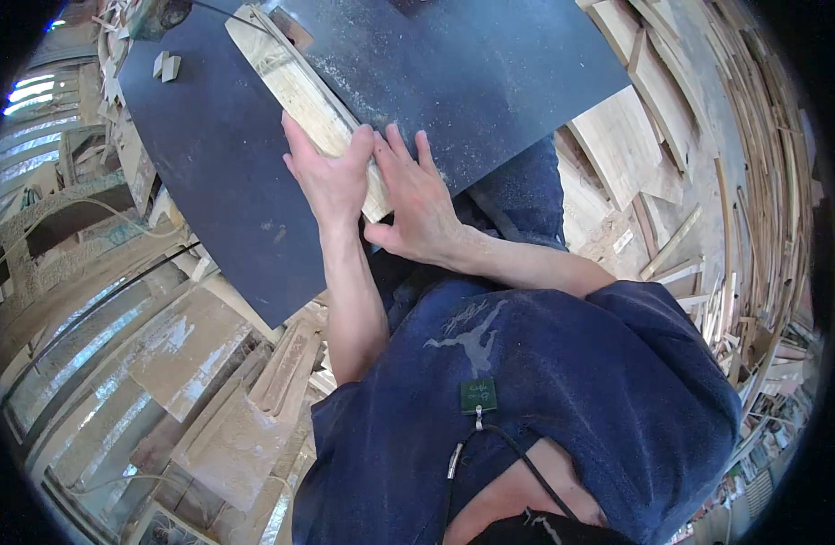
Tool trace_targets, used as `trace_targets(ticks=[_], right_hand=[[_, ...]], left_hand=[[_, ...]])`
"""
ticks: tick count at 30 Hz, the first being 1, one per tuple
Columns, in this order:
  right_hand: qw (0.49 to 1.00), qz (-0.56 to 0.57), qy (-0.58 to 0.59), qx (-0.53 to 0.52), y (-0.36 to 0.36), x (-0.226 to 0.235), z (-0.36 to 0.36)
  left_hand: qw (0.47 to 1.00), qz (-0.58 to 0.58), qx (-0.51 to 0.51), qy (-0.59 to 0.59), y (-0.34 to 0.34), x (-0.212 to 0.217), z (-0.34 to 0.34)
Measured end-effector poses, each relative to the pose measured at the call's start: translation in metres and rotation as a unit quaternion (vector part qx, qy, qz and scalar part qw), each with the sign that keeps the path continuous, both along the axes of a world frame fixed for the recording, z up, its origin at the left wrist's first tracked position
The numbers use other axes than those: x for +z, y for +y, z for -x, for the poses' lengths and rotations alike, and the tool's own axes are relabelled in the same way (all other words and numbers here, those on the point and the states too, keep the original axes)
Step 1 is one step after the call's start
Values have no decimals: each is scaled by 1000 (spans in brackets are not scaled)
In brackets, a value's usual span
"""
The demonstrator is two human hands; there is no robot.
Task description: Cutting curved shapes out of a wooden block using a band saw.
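Observation:
A long pale wooden board (pixel 313 113) lies on the dark table (pixel 490 73), running from its far left down to the near edge by my body. My left hand (pixel 331 177) grips the board's left side, its thumb over the top. On the right, my right hand (pixel 417 200) presses against the near end, fingers stretched along the side and thumb at the end. A narrow dark line runs lengthwise near the board's right edge; whether it is a cut or a gap I cannot tell. A thin dark band (pixel 231 14) crosses above the board's far end.
Two small wood offcuts (pixel 167 67) sit at the table's far left. Sawdust is scattered over the tabletop. Wide planks (pixel 617 136) are piled to the right, with long thin strips (pixel 772 154) beyond. More dusty boards (pixel 245 436) lie at the lower left.

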State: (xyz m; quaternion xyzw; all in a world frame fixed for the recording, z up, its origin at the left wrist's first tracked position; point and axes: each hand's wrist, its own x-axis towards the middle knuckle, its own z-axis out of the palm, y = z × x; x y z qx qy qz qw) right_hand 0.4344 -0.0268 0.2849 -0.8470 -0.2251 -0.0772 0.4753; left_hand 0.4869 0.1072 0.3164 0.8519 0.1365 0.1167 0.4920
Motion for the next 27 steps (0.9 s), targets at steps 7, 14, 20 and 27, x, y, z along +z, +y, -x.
trace_targets(ticks=[7,14,20,27], right_hand=[[1000,2,8,11,9,2,-13],[1000,-5,16,9,13,3,-18],[1000,-6,18,8,15,1,-22],[1000,-6,22,9,19,2,-28]], left_hand=[[1000,-5,-6,5,12,-1,-11],[1000,-18,10,-22,9,3,-17],[1000,-14,12,-16,10,3,-21],[1000,6,7,-25,15,1,-27]])
